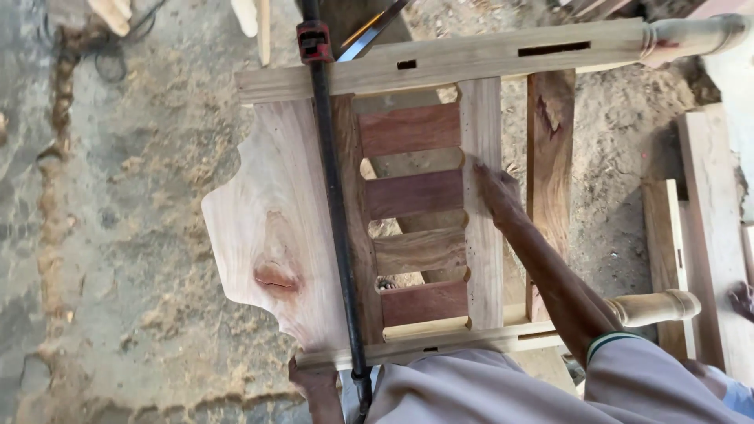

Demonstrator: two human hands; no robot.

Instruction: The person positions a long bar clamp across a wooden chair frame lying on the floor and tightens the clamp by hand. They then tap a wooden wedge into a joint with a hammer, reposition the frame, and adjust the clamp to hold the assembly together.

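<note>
Right hand (496, 192) lies flat, fingers spread, pressing on a pale upright slat (481, 235) of the wooden chair-back frame (440, 228), seemingly to steady it. Left hand (310, 385) curls around the near end of the black bar clamp (334, 204), just beside the frame's lower rail. That clamp runs away from the hands across the frame, its red head (314, 41) bearing on the far rail, apparently squeezing the joints. Sawdust-strewn floor (133, 235) lies beneath.

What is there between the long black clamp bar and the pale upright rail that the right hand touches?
In the head view, four short horizontal slats, reddish and brown, fill the stretch from the black clamp bar to the pale upright rail under the right hand, with gaps between them.
</note>
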